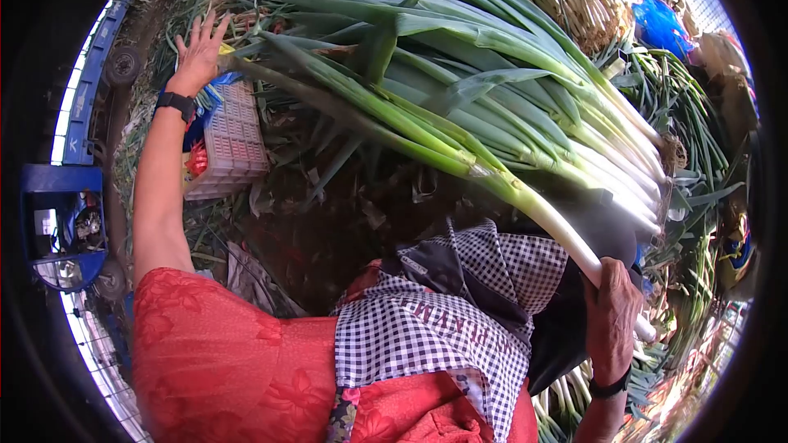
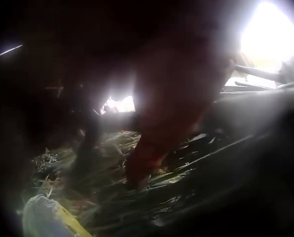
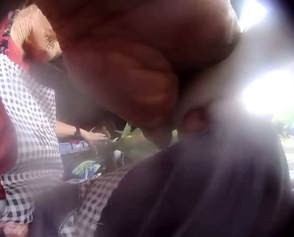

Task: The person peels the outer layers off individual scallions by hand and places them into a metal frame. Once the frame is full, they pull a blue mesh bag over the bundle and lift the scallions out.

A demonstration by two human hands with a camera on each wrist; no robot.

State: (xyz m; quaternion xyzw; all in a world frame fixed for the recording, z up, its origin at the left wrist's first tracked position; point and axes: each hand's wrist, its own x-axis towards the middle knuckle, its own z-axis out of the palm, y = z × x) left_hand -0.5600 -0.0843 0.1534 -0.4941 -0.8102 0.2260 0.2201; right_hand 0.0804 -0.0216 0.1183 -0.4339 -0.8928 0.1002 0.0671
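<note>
In the head view a long leek (image 1: 542,205) runs from lower right to upper left, its white stem held in the curled fingers of the right hand (image 1: 614,312). The left hand (image 1: 197,53) is spread near the leek's leafy end, fingers apart; whether it touches the leaves cannot be told. A large pile of leeks (image 1: 492,66) lies beyond. The right wrist view shows the right hand (image 3: 132,69) close up, curled round the pale stem, with the left hand (image 3: 93,136) far off. The left wrist view is dark, with the blurred left hand (image 2: 162,118) over leaf litter.
A pale plastic crate (image 1: 238,135) with blue and red items stands below the left hand. Bundles with roots (image 1: 583,4) and a blue bag (image 1: 661,26) are at the upper right. A blue vehicle (image 1: 66,221) stands at the far left. A checked apron (image 1: 435,320) covers the lap.
</note>
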